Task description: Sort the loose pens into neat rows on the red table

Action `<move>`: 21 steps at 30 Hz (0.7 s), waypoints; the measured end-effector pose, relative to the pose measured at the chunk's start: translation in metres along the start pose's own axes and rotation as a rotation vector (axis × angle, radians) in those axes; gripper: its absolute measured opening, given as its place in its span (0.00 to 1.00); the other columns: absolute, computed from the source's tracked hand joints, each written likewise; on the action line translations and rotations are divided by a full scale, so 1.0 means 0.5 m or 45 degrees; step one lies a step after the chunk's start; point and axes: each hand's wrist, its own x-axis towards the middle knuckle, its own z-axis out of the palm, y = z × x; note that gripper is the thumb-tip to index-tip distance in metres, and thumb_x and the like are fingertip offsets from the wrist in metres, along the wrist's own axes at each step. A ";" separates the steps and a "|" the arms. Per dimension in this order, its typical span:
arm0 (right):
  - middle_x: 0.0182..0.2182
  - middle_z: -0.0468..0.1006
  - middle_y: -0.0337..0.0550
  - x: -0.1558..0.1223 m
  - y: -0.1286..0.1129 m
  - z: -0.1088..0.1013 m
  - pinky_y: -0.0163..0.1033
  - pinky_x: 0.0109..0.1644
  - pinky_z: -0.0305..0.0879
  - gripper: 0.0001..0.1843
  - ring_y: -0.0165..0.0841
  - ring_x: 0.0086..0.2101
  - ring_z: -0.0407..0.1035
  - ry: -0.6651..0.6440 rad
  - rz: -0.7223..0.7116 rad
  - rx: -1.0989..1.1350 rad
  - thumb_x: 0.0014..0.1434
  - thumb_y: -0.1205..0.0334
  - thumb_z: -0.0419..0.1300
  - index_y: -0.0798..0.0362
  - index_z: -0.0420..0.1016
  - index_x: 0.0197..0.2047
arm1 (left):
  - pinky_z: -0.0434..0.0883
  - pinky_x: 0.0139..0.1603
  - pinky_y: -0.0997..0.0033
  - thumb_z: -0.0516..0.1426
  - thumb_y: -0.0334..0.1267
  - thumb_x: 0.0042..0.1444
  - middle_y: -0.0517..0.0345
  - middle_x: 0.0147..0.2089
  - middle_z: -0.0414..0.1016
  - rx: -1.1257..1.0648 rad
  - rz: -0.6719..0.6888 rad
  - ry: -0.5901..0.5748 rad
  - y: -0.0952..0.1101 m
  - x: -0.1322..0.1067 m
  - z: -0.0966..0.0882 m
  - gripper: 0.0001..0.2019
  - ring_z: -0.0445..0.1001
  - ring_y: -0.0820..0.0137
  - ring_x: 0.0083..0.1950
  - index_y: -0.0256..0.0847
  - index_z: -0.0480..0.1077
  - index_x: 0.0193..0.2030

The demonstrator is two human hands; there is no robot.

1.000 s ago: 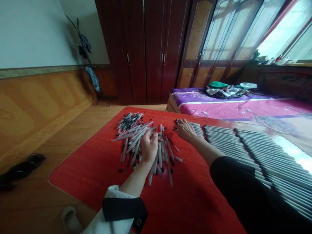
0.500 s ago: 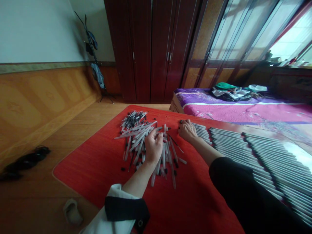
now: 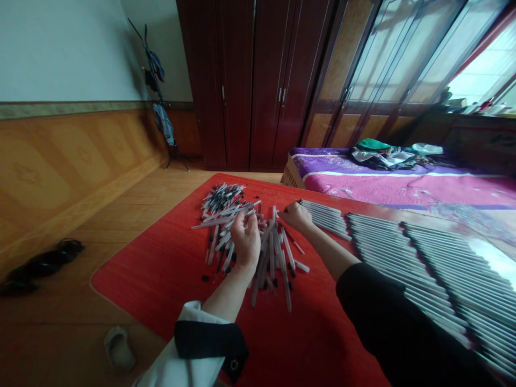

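**Left fingers** (image 3: 242, 228): bunched narrow around a few clear pens (image 3: 252, 212), raised over the heap.
**Right fingers** (image 3: 287, 214): curled narrow at the heap's far right edge; whether they hold anything, I cannot tell.
**Change:** the right hand (image 3: 297, 217) has shifted left, away from the rows.
**Heap:** loose pens (image 3: 223, 215) left of centre on a red mat (image 3: 141, 285).
**Rows:** aligned pens (image 3: 403, 252) to the right.
**Far right:** a bed (image 3: 363, 180).
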 end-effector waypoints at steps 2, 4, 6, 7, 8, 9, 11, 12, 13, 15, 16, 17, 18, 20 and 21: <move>0.32 0.79 0.50 -0.007 -0.018 -0.001 0.35 0.33 0.61 0.18 0.38 0.36 0.72 -0.052 0.008 0.031 0.51 0.51 0.53 0.54 0.79 0.32 | 0.65 0.18 0.81 0.50 0.37 0.55 0.57 0.30 0.75 0.055 0.007 -0.002 -0.003 0.005 -0.003 0.10 0.72 0.76 0.21 0.36 0.67 0.41; 0.32 0.79 0.50 -0.017 -0.027 -0.005 0.34 0.32 0.61 0.18 0.38 0.36 0.72 -0.090 0.005 0.061 0.50 0.51 0.53 0.54 0.79 0.32 | 0.67 0.21 0.78 0.49 0.36 0.56 0.57 0.30 0.75 0.205 0.060 -0.041 -0.002 0.007 -0.006 0.11 0.73 0.74 0.23 0.37 0.68 0.43; 0.31 0.79 0.49 -0.031 -0.025 -0.012 0.34 0.31 0.60 0.19 0.37 0.34 0.72 -0.111 -0.013 0.101 0.50 0.51 0.53 0.54 0.79 0.33 | 0.70 0.29 0.74 0.50 0.34 0.55 0.55 0.31 0.76 0.501 0.157 -0.122 0.004 0.005 -0.010 0.11 0.74 0.71 0.28 0.38 0.69 0.42; 0.31 0.79 0.49 -0.040 -0.021 -0.017 0.33 0.31 0.60 0.18 0.37 0.34 0.72 -0.107 -0.023 0.114 0.51 0.51 0.53 0.54 0.79 0.33 | 0.70 0.33 0.72 0.51 0.33 0.54 0.54 0.32 0.77 0.690 0.216 -0.175 0.007 0.003 -0.011 0.10 0.75 0.69 0.31 0.38 0.70 0.41; 0.30 0.79 0.48 -0.051 -0.013 -0.021 0.33 0.31 0.60 0.18 0.36 0.34 0.72 -0.097 -0.028 0.117 0.51 0.51 0.52 0.54 0.79 0.33 | 0.69 0.36 0.70 0.52 0.32 0.53 0.54 0.33 0.77 0.881 0.278 -0.232 0.010 0.000 -0.012 0.10 0.75 0.67 0.34 0.39 0.71 0.41; 0.30 0.79 0.49 -0.064 -0.004 -0.024 0.34 0.31 0.60 0.18 0.37 0.34 0.72 -0.085 -0.028 0.109 0.52 0.52 0.52 0.53 0.79 0.33 | 0.69 0.39 0.68 0.53 0.32 0.53 0.53 0.35 0.77 1.058 0.341 -0.290 0.012 -0.003 -0.013 0.09 0.75 0.66 0.37 0.40 0.72 0.40; 0.29 0.79 0.49 -0.096 0.019 -0.027 0.34 0.31 0.60 0.18 0.38 0.34 0.72 -0.075 0.000 0.067 0.52 0.52 0.52 0.53 0.79 0.32 | 0.67 0.43 0.67 0.54 0.33 0.52 0.53 0.38 0.77 1.329 0.452 -0.397 0.012 -0.011 -0.014 0.09 0.73 0.64 0.42 0.41 0.72 0.40; 0.30 0.79 0.49 -0.113 0.031 -0.026 0.35 0.31 0.60 0.17 0.38 0.34 0.72 -0.084 0.011 0.046 0.52 0.52 0.52 0.53 0.79 0.32 | 0.66 0.44 0.67 0.54 0.33 0.52 0.52 0.39 0.76 1.423 0.490 -0.443 0.011 -0.015 -0.014 0.10 0.72 0.63 0.43 0.41 0.72 0.41; 0.31 0.79 0.49 -0.131 0.043 -0.024 0.35 0.31 0.60 0.17 0.39 0.35 0.73 -0.087 0.024 0.026 0.52 0.52 0.52 0.52 0.79 0.33 | 0.66 0.44 0.67 0.54 0.33 0.52 0.52 0.39 0.76 1.496 0.513 -0.483 0.009 -0.017 -0.015 0.11 0.72 0.63 0.44 0.42 0.71 0.43; 0.33 0.79 0.49 -0.166 0.061 -0.015 0.36 0.32 0.60 0.16 0.40 0.36 0.72 -0.066 0.040 -0.015 0.53 0.54 0.52 0.51 0.78 0.37 | 0.65 0.44 0.67 0.54 0.33 0.53 0.52 0.40 0.75 1.602 0.517 -0.550 0.004 -0.022 -0.016 0.13 0.72 0.63 0.45 0.42 0.70 0.45; 0.34 0.79 0.49 -0.182 0.067 -0.010 0.36 0.33 0.60 0.16 0.40 0.37 0.72 -0.054 0.048 -0.033 0.53 0.54 0.52 0.51 0.77 0.38 | 0.65 0.44 0.67 0.54 0.32 0.53 0.52 0.41 0.75 1.638 0.514 -0.574 0.002 -0.023 -0.017 0.13 0.72 0.63 0.44 0.42 0.69 0.46; 0.34 0.79 0.49 -0.196 0.071 -0.005 0.36 0.33 0.60 0.16 0.39 0.37 0.72 -0.044 0.056 -0.048 0.53 0.55 0.52 0.50 0.77 0.39 | 0.65 0.43 0.67 0.53 0.32 0.54 0.52 0.41 0.75 1.665 0.516 -0.595 0.000 -0.024 -0.017 0.14 0.72 0.64 0.44 0.42 0.69 0.47; 0.34 0.79 0.49 -0.208 0.073 -0.001 0.36 0.33 0.60 0.16 0.39 0.37 0.72 -0.037 0.064 -0.058 0.54 0.55 0.52 0.50 0.77 0.39 | 0.65 0.43 0.67 0.52 0.32 0.55 0.52 0.42 0.75 1.684 0.526 -0.611 -0.002 -0.024 -0.018 0.14 0.72 0.64 0.44 0.42 0.68 0.48; 0.33 0.78 0.48 -0.226 0.073 0.005 0.36 0.33 0.59 0.15 0.38 0.36 0.72 -0.017 0.082 -0.067 0.55 0.56 0.51 0.50 0.77 0.37 | 0.65 0.43 0.68 0.49 0.30 0.56 0.53 0.42 0.74 1.707 0.544 -0.626 -0.004 -0.024 -0.019 0.15 0.72 0.65 0.43 0.42 0.67 0.49; 0.33 0.78 0.47 -0.233 0.072 0.007 0.35 0.33 0.59 0.15 0.37 0.36 0.72 0.000 0.084 -0.067 0.55 0.56 0.50 0.50 0.77 0.35 | 0.65 0.43 0.68 0.48 0.30 0.56 0.53 0.43 0.74 1.717 0.547 -0.629 -0.004 -0.024 -0.019 0.15 0.72 0.66 0.42 0.42 0.67 0.50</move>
